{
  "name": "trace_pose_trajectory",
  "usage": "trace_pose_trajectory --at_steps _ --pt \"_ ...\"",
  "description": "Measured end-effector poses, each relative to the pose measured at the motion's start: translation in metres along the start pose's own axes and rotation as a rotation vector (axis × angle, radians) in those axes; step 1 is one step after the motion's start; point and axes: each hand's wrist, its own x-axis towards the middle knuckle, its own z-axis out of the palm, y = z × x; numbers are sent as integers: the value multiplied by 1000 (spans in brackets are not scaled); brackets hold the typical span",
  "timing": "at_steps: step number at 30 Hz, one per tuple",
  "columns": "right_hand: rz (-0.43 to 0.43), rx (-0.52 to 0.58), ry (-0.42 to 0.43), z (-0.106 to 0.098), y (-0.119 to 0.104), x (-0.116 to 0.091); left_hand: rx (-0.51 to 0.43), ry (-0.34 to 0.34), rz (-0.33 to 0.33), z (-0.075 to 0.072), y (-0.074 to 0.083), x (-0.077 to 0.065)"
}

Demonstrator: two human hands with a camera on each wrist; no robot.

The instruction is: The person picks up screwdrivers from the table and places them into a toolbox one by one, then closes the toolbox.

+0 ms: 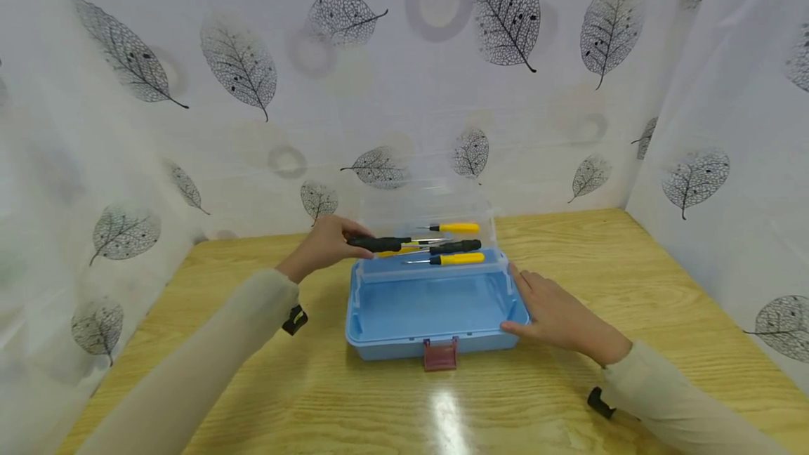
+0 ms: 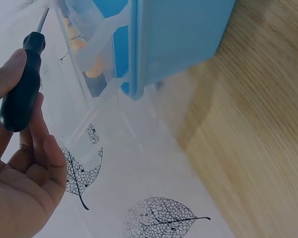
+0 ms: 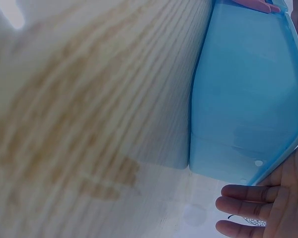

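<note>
My left hand (image 1: 325, 243) grips a screwdriver (image 1: 382, 244) by its black handle, above the back left of a blue toolbox (image 1: 436, 307). In the left wrist view, the thumb and fingers pinch that handle (image 2: 22, 94), its metal shaft pointing away. Yellow-handled screwdrivers (image 1: 460, 258) and another black-handled one (image 1: 456, 246) lie by the translucent raised lid (image 1: 430, 202); what they rest on is unclear. My right hand (image 1: 550, 307) rests on the box's right end, thumb on the rim. Fairly straight fingers (image 3: 246, 208) show beside the box in the right wrist view.
A pinkish latch (image 1: 440, 355) hangs at the box's front. The box stands on a wood-grain table (image 1: 303, 399). Behind it hangs a white, leaf-printed curtain (image 1: 392, 90), which also runs along both sides. Black straps (image 1: 295, 319) are at the wrists.
</note>
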Motion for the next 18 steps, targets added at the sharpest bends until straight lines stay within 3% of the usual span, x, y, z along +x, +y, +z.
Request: trace_pose_trajectory --at_steps 18 --pt "-6 -12 9 2 1 0 30 -73 -56 11 4 14"
